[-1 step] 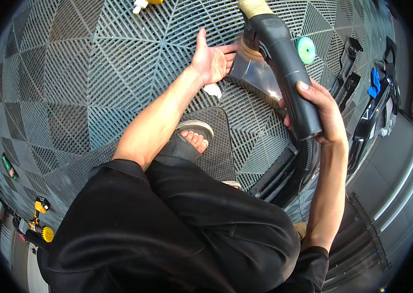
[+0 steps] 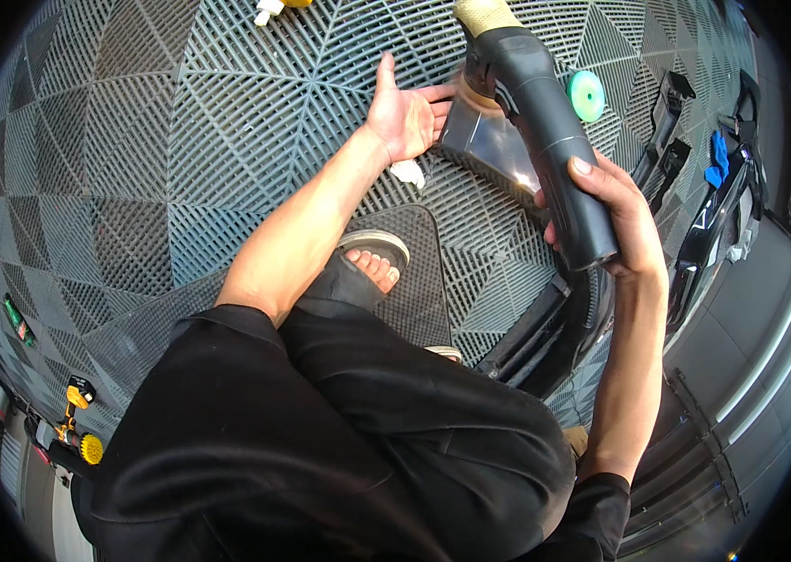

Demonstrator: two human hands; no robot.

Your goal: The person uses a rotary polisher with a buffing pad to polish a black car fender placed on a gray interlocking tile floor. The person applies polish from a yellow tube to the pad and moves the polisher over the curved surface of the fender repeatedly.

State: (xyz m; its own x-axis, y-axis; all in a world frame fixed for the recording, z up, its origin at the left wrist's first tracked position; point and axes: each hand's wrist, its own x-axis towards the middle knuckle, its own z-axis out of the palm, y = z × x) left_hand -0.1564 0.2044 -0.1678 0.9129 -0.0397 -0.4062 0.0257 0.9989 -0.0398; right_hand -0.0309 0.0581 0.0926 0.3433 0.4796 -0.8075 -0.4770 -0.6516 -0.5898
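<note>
At the far left a small green bottle (image 2: 17, 320) lies on the grated tile floor (image 2: 255, 131), with a yellow-and-black cordless drill (image 2: 77, 398) below it, a round yellow brush (image 2: 91, 449) at its front. Farther right, a yellow bottle with a white nozzle (image 2: 267, 13) is cut off by the top edge. Near the middle, the person's sandalled foot (image 2: 375, 267) is on a black mat (image 2: 421, 229). Above it the left hand (image 2: 410, 122) is released, palm upward and thumb spread, its fingertips at the left edge of a glossy dark panel (image 2: 484, 145); whether they bear any of its weight cannot be told. A crumpled white cloth (image 2: 408, 174) lies just below that hand. The black power tool (image 2: 541, 122) slants across the panel, its pale yellow end at the top. A green disc-shaped pad (image 2: 587, 96) lies just right of the tool. The right hand (image 2: 615, 201) grasps the tool's lower end, fingers wrapped around the body. Beyond it are black trim pieces (image 2: 667, 108) and, farthest right, a blue cloth (image 2: 717, 161) on a long black part (image 2: 703, 220).
</note>
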